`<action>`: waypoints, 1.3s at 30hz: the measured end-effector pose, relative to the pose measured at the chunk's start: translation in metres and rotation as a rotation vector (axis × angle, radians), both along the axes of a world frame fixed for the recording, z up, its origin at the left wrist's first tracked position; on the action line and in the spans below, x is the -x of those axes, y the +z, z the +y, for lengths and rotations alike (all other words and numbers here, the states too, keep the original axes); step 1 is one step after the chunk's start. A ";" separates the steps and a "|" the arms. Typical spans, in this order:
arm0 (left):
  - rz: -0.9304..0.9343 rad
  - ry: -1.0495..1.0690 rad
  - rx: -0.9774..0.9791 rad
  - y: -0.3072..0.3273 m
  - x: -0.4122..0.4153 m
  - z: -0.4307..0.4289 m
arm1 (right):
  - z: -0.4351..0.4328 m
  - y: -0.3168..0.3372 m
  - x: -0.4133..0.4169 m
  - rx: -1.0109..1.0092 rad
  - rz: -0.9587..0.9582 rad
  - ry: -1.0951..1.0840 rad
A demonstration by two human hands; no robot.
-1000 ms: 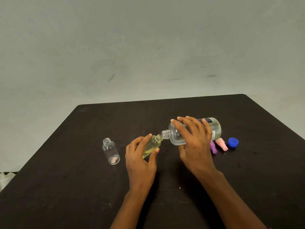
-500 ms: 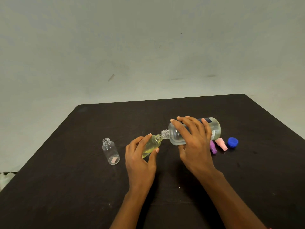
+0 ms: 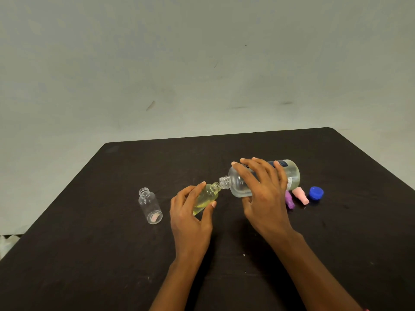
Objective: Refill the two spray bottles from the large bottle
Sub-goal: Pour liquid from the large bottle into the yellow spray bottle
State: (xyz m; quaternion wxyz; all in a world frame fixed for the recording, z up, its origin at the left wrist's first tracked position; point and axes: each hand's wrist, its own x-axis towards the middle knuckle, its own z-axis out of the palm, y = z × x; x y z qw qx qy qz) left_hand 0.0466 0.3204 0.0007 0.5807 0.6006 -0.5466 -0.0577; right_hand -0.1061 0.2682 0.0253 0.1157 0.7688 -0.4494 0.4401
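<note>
Grips the large bottle [image 3: 293, 176] round its body with the right hand [image 3: 262, 194], tipped nearly flat over the bench [image 3: 89, 254]; pinches the part-filled spray bottle [image 3: 207, 196] in the left hand [image 3: 190, 217], neck to neck. Likely light, thin, slippery plastic: wants mid-body holds.

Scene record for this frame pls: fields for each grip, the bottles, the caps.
left grip: holds small clear plastic bottle, tilted, part-filled with yellowish liquid
right grip: holds large clear plastic bottle, near horizontal, neck at small bottle's mouth
second small clear bottle: upright, uncapped, looks empty, on black table
caps: purple spray top, pink spray top, blue screw cap, right of large bottle
</note>
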 end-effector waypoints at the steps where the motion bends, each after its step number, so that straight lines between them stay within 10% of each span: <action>1: 0.000 -0.001 0.001 0.000 0.000 0.000 | 0.000 0.000 0.000 -0.002 0.001 0.000; 39: -0.002 -0.005 -0.001 0.000 0.000 0.001 | 0.001 0.000 0.001 -0.014 0.005 -0.003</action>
